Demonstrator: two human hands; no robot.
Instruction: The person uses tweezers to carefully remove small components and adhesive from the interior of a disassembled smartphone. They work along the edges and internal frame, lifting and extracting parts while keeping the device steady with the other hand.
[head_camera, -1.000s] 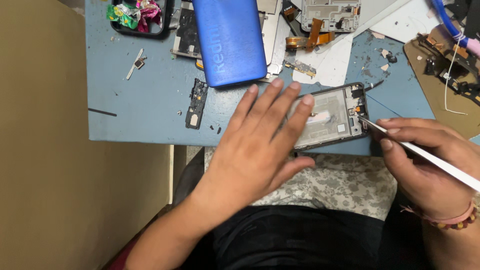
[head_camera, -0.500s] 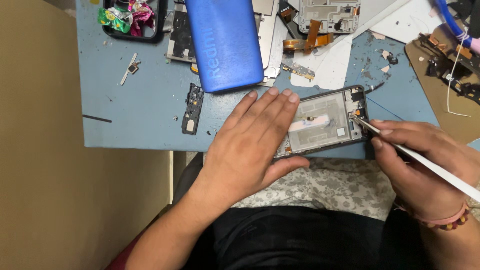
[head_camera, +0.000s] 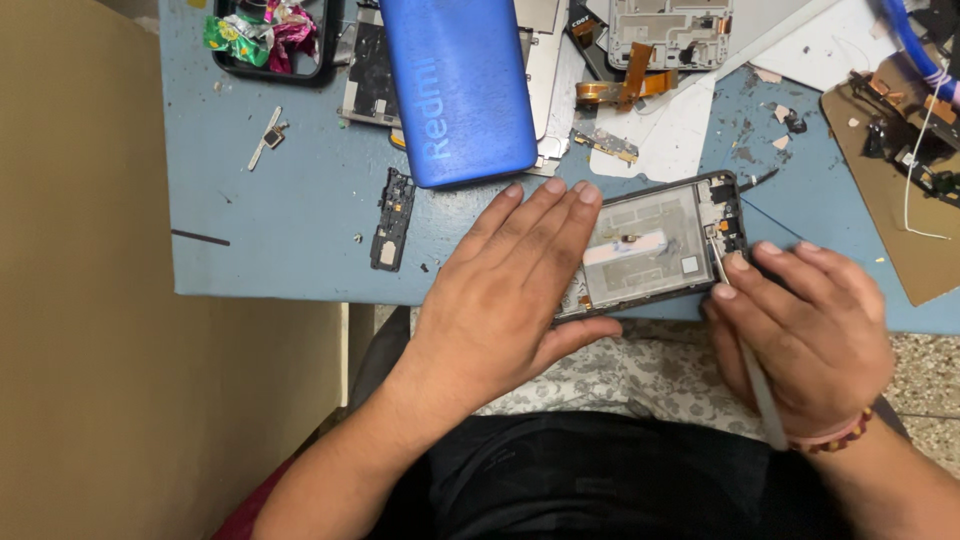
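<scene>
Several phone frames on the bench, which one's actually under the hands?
The opened dark-framed phone at the table's near edge: left hand pins it, right hand works a thin tool into it.

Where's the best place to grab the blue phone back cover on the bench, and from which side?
Probably across its long side edges, near the lower end, coming from above. The blue back cover lies flat, long axis running away from the person, lower end free on the blue table. Its upper end overlaps loose parts and leaves the frame.
</scene>
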